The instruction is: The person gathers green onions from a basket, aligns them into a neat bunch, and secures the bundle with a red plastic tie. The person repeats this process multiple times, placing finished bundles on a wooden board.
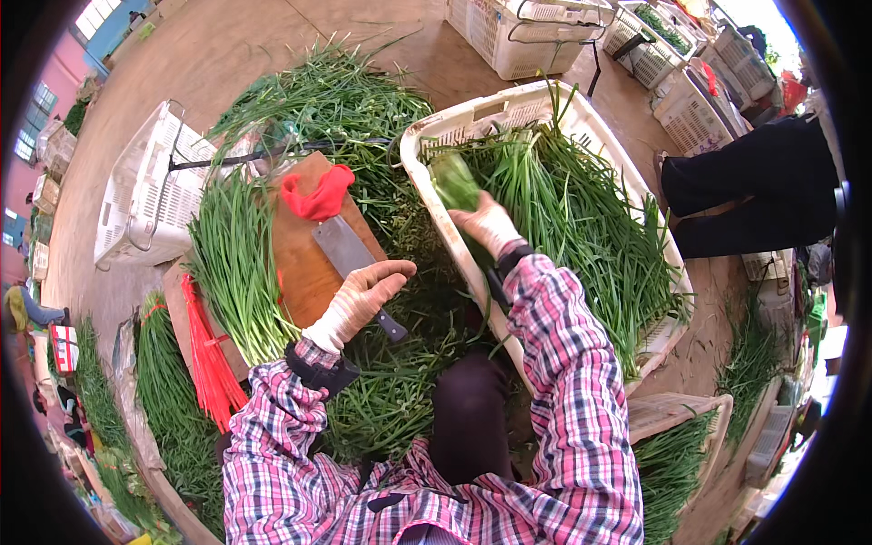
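My right hand, in a pale glove, grips a small bunch of green leaves, blurred by motion, at the left side of a white plastic crate. Long garlic chives fill much of that crate. My gloved left hand is empty, thumb apart from the fingers, over the handle of a cleaver. The cleaver's blade rests on a brown wooden board, below a red cloth. Left of these lies a neat stack of chives, with red ties beside it.
A heap of loose chives covers the floor beyond the board. White crates stand at the left and top. Bundled chives lie at lower left. A person in dark trousers stands at the right.
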Demonstrator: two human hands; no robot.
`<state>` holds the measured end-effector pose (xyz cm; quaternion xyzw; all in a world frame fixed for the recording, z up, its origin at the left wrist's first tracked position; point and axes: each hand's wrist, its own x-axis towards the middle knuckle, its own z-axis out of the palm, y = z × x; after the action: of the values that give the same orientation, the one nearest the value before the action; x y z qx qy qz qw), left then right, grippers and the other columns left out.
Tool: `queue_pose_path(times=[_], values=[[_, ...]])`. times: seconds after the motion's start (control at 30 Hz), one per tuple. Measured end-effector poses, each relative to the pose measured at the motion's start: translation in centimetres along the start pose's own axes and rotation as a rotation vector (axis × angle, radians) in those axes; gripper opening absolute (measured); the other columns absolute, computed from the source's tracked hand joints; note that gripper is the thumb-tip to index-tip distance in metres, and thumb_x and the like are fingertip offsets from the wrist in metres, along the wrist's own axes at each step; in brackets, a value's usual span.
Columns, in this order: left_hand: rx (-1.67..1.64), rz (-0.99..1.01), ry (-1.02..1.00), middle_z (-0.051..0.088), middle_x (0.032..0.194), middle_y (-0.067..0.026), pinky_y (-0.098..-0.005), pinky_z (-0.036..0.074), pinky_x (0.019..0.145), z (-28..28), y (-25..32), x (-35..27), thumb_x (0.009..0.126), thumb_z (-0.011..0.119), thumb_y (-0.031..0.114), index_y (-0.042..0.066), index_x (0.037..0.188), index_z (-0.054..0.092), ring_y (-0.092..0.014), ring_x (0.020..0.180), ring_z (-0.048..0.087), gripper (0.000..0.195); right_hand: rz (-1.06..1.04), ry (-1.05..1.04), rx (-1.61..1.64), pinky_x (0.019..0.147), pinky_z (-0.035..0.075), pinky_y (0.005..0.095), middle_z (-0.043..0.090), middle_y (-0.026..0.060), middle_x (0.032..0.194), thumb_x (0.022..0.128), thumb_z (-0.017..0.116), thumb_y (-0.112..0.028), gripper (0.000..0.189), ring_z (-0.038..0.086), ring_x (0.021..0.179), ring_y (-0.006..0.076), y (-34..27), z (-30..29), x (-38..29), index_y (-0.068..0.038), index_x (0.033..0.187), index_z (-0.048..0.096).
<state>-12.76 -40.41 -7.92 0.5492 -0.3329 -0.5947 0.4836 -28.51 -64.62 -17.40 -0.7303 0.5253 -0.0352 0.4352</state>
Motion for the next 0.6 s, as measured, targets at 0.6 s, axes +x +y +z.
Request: queue_pose_path(times=[0.6], values=[[-0.213,-0.005,0.086,0.061,0.111,-0.0085,-0.031,0.046,0.093,1.4,1.5,6.7,0.093,0.052,0.023,-0.002,0.117,0.056,-0.017,0.103,0.058,0.034,0.128,-0.227,0.05,0.091,0.044,0.0305,0.056,0.0275,0.118,0.059,0.078,-0.044,0.098,0.056,0.11,0.0322,1.8,1.8,1.1,0.012,0.128,0.037]])
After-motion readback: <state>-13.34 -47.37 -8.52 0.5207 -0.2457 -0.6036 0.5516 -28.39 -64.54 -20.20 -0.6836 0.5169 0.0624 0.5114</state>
